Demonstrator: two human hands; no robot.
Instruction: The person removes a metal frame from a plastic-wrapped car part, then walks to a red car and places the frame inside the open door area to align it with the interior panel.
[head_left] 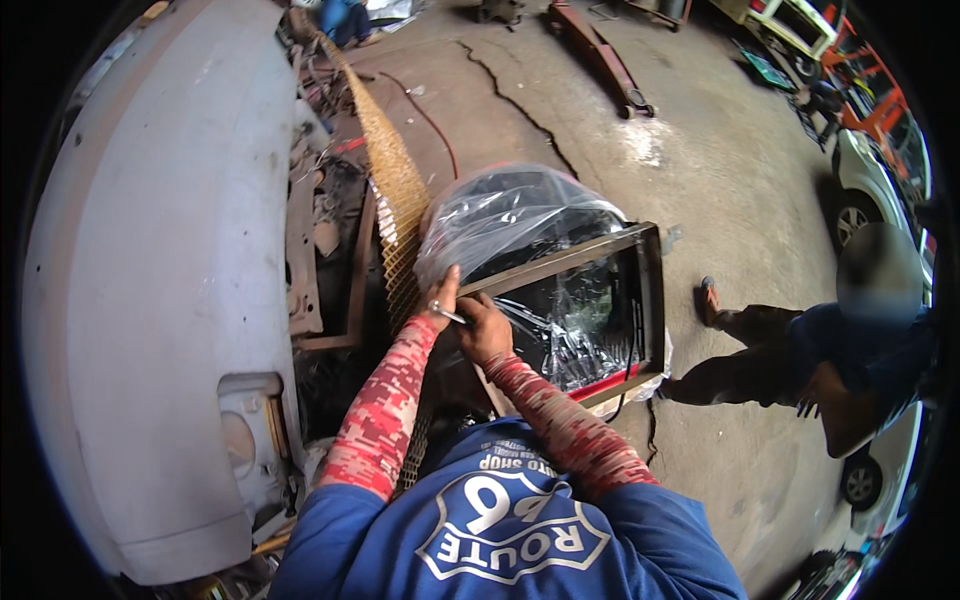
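My left hand (441, 298) is at the left corner of a rectangular bare-metal frame (560, 268), a finger stretched out over clear plastic film (495, 213). Close beside it, my right hand (488, 330) is closed at the same corner. A thin silver metal tool (447, 313), perhaps a wrench, runs from my right hand across to the left one; its exact kind is too small to tell. Beneath the frame lies a dark glossy panel (570, 330) with a red edge, covered by the crinkled film. My right fingertips are partly hidden.
A large grey vehicle body panel (170, 250) rises at my left. Yellow expanded-metal mesh (385, 165) stands between it and the frame. At right, a person in dark clothes (800, 350) is close by, with white cars (868, 185) behind. A red floor jack (600, 55) lies ahead.
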